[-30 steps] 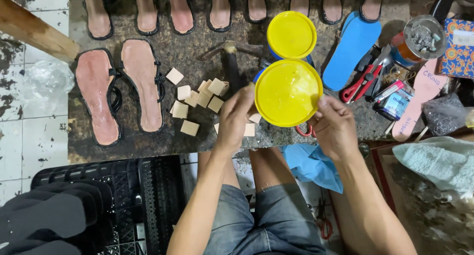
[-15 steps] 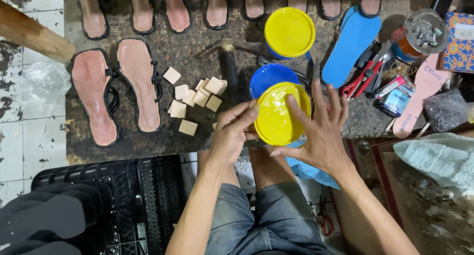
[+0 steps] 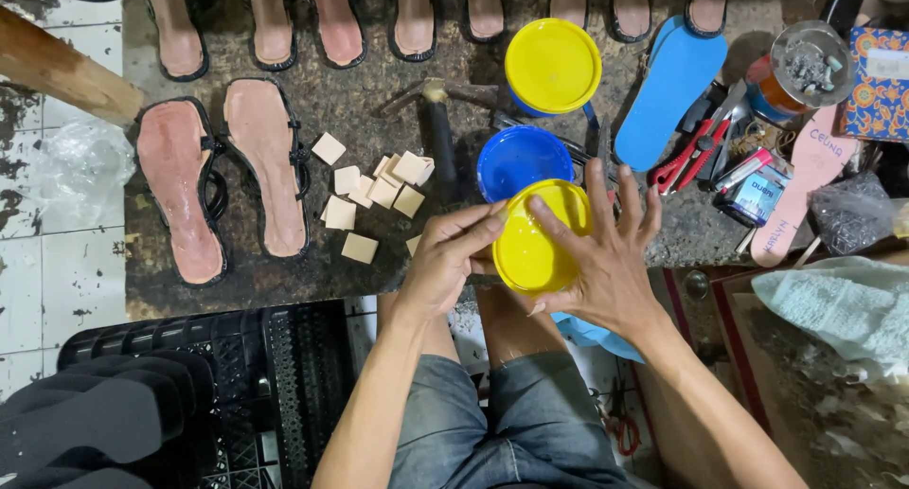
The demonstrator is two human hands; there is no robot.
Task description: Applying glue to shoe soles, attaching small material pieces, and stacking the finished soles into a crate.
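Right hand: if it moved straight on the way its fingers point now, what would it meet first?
Probably the open blue tub. The right hand holds the yellow lid, fingers pointing up-left toward the tub just beyond. Depth is unclear, so it might pass above the rim.

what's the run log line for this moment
left hand: fingers on yellow lid rim | right hand: holding lid | blue container: open, behind lid | tan squares: left

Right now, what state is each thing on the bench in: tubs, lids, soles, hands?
Blue tub: open, lid off.
Yellow lid: off, tilted, held in both hands.
Second tub: closed under its yellow lid.
Left hand: fingertips pinching the lid's rim.
Right hand: fingers spread around the lid.
Sandal pair: lying flat, insoles up.
Blue sole: loose, lying flat.
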